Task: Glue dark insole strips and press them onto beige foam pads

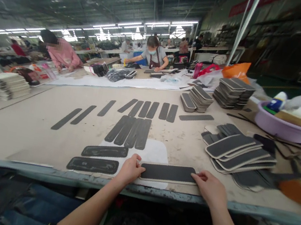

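A long dark panel with a pale edge [167,173] lies near the table's front edge, partly over a white sheet [158,150]. At its left end, my left hand [131,169] pinches the panel between thumb and fingers. My right hand [210,187] grips the opposite end the same way. Left of my left hand rest two dark strips [93,165] with shiny wet-looking smears. Beyond them, several similar smeared strips [132,132] lie side by side. Close to my right hand is a loose pile of pale-edged dark panels [237,151].
Farther back lie several thin dark strips [151,109]. Stacks of panels [232,93] stand at the back right, beside a purple basin [293,128] full of items. Pale stacked pieces [3,86] sit far left. Two people work across the table.
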### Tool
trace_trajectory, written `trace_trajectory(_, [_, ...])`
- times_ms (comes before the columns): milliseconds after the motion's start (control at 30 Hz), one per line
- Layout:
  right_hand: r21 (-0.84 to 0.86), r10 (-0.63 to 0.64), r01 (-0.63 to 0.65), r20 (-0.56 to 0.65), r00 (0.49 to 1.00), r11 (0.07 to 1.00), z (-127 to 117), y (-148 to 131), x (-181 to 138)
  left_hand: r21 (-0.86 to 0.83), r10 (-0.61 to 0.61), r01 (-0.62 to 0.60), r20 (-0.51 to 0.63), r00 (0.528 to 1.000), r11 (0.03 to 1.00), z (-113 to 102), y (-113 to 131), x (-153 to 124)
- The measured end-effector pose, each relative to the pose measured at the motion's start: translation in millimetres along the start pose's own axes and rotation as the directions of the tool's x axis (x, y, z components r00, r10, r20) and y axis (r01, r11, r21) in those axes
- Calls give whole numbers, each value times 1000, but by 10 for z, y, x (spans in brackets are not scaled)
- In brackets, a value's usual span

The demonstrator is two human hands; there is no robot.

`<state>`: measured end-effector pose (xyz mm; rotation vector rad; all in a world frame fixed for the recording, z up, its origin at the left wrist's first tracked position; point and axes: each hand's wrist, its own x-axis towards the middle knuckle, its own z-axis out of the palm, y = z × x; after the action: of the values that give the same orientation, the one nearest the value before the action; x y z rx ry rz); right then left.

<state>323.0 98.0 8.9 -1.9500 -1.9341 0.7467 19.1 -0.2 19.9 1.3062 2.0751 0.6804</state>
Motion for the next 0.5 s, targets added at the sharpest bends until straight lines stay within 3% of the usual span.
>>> trace_trajectory(300, [-44,-23,25,33,999,999,31,86,72,0,8,-8,-23,1000,1000,-7,-12,-59])
trace_trajectory(500, [-56,6,-4,50,999,998,12,52,58,110,73,-62,-93,993,992,-38,-76,-149])
